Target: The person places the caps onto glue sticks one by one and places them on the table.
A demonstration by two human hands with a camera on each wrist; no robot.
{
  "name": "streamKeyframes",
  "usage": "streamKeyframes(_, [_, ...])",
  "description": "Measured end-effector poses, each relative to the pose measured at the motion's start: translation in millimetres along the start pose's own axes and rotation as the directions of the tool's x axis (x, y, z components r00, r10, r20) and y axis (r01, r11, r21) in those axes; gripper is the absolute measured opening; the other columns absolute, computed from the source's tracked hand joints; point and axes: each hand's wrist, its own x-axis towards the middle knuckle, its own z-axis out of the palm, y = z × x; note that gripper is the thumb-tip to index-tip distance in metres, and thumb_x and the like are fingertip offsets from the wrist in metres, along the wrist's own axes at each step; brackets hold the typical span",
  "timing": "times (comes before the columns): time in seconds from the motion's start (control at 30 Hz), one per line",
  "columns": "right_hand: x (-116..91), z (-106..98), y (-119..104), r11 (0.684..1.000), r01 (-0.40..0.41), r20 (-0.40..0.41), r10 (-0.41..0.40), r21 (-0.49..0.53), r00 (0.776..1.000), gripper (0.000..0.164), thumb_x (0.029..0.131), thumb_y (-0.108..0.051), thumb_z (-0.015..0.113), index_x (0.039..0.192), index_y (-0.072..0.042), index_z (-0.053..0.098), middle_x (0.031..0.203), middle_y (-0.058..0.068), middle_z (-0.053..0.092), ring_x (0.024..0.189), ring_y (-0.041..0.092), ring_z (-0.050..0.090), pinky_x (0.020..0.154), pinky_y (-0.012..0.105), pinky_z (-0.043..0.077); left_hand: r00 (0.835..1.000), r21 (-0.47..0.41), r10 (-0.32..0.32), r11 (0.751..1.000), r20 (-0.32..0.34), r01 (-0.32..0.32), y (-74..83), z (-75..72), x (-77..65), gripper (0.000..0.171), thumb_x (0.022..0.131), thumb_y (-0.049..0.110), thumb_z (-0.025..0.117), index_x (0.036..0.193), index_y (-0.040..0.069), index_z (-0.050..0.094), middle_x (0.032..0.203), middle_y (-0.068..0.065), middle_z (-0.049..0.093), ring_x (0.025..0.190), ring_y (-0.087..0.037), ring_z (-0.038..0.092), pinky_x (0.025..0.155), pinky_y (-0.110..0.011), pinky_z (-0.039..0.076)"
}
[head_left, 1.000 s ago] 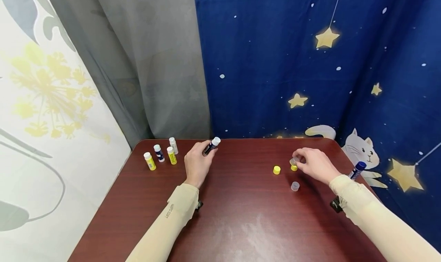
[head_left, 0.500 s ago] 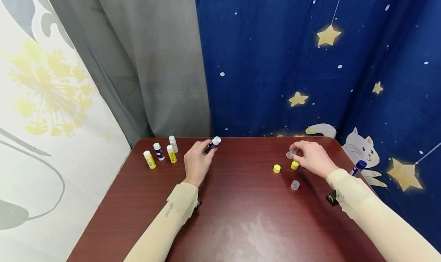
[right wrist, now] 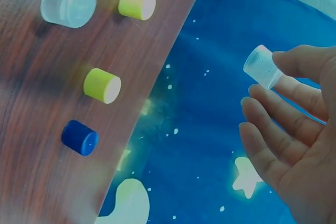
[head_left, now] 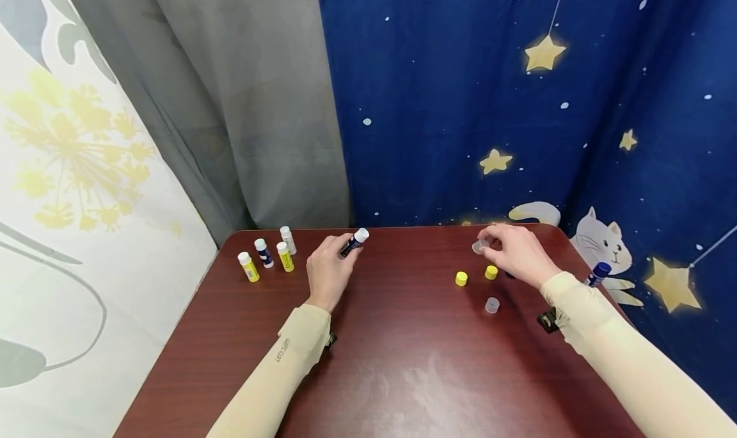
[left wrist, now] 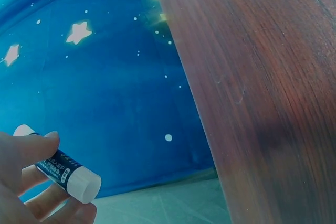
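Observation:
My left hand (head_left: 331,270) grips a dark blue glue stick (head_left: 354,243), tilted above the far part of the table; its white end (left wrist: 84,184) points outward in the left wrist view. Between thumb and fingertips, my right hand (head_left: 515,252) pinches a translucent cap (right wrist: 262,67), raised over the table's far right. Below that hand stand two yellow caps (head_left: 461,278), another translucent cap (head_left: 492,305) and a blue cap (right wrist: 80,137). In the head view the right hand mostly hides the blue cap.
On the far left of the brown table (head_left: 403,336) stand several white-topped glue sticks (head_left: 249,267), two of them yellow. A glue stick with a blue cap (head_left: 600,272) stands at the right edge, partly behind the right sleeve. Curtains (head_left: 426,105) hang behind the table.
My right hand has lifted the translucent cap up from beside the yellow cap and carried it slightly left and away. The left hand with the glue stick stays put.

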Motion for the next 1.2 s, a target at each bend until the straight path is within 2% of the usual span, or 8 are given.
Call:
streamKeyframes(0.23, [5, -6, -8, 0.999, -0.037, -0.002, 0.037, 0.029, 0.999, 0.017, 0.093, -0.021, 0.073, 0.110, -0.015, 0.071, 0.093, -0.002, 0.068, 0.082, 0.017, 0.062, 0.076, 0.041, 0.053, 1.000, -0.001, 0.013, 1.000, -0.010, -0.013, 0.7, 1.6, -0.8, 0.030, 0.083, 0.024, 0.085, 0.111, 0.021, 0.077, 0.094, 0.002, 0.070, 0.078, -0.018, 0.067, 0.068, -0.041, 0.053])
streamKeyframes(0.73, [12, -8, -22, 0.999, -0.006, -0.054, 0.008, 0.037, 0.999, 0.018, 0.091, -0.020, 0.073, 0.109, -0.017, 0.072, 0.091, -0.005, 0.067, 0.081, 0.015, 0.060, 0.074, 0.038, 0.051, 0.997, -0.003, 0.058, 0.998, -0.052, -0.058, -0.4, 5.5, -3.9, 0.031, 0.080, 0.022, 0.088, 0.108, 0.019, 0.078, 0.091, 0.000, 0.070, 0.074, -0.018, 0.067, 0.063, -0.042, 0.052])
streamKeyframes(1.2, [20, -9, -29, 0.998, 0.026, -0.068, -0.022, 0.063, 0.997, 0.015, 0.092, -0.025, 0.074, 0.106, -0.021, 0.072, 0.091, -0.009, 0.066, 0.078, 0.012, 0.059, 0.072, 0.036, 0.051, 0.998, 0.014, 0.060, 0.998, -0.024, -0.060, 0.7, 4.1, -6.0, 0.031, 0.079, 0.023, 0.088, 0.109, 0.018, 0.078, 0.091, 0.000, 0.070, 0.075, -0.019, 0.068, 0.064, -0.042, 0.053])
